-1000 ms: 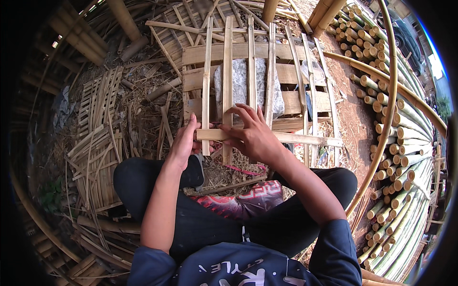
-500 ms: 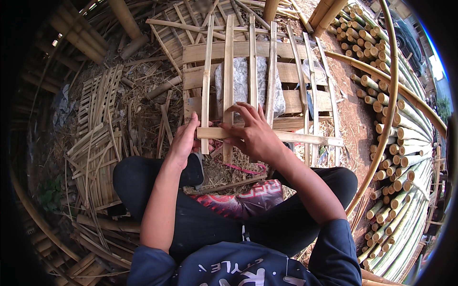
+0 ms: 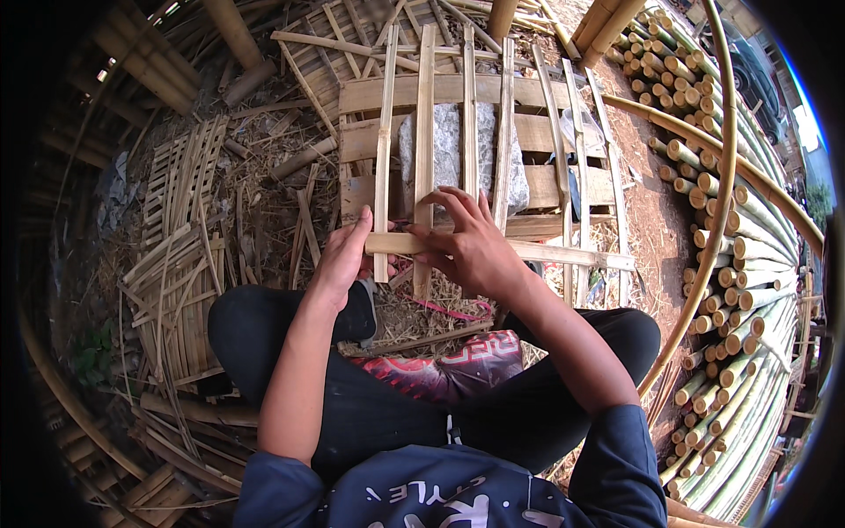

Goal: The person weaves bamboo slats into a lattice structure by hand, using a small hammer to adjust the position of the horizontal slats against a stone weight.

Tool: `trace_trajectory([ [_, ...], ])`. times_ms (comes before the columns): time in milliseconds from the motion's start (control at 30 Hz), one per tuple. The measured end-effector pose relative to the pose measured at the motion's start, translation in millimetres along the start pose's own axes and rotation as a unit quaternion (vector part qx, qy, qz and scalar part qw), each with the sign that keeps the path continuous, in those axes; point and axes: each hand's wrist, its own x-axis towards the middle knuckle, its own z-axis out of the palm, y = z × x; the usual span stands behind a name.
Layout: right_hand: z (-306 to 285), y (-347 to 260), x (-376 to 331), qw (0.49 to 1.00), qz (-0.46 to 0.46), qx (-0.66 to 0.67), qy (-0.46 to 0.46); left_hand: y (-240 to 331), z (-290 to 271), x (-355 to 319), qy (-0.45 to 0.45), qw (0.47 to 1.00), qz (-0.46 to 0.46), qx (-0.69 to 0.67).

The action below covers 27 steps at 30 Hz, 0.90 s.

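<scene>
Tan crosspiece (image 3: 393, 244): long axis L-R, pinched by R hand (image 3: 473, 248).

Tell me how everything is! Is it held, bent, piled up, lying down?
Left hand, thumb up, by the cross strip's end
Right hand, fingers bent, holding the cross strip
Cross strip, held, crossing long strips
Long strips, side by side, spaced apart
Stone, lying on the pallet
Pallet, partly hidden
Poles, stacked
Legs, bent
</scene>
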Motion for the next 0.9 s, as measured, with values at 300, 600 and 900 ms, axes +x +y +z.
trace_trajectory([
  [300, -0.8, 0.0, 0.0, 1.000, -0.004, -0.013, -0.002, 0.0, -0.6, 0.2, -0.002, 1.000, 0.001, 0.011],
  [600, -0.2, 0.1, 0.0, 1.000, -0.005, -0.012, -0.001, -2.5, -1.5, 2.6, -0.003, 1.000, 0.003, 0.006],
  [900, 0.4, 0.8, 0.2, 1.000, -0.001, 0.005, 0.001, -5.2, -3.0, 4.2, 0.004, 1.000, 0.002, 0.000],
])
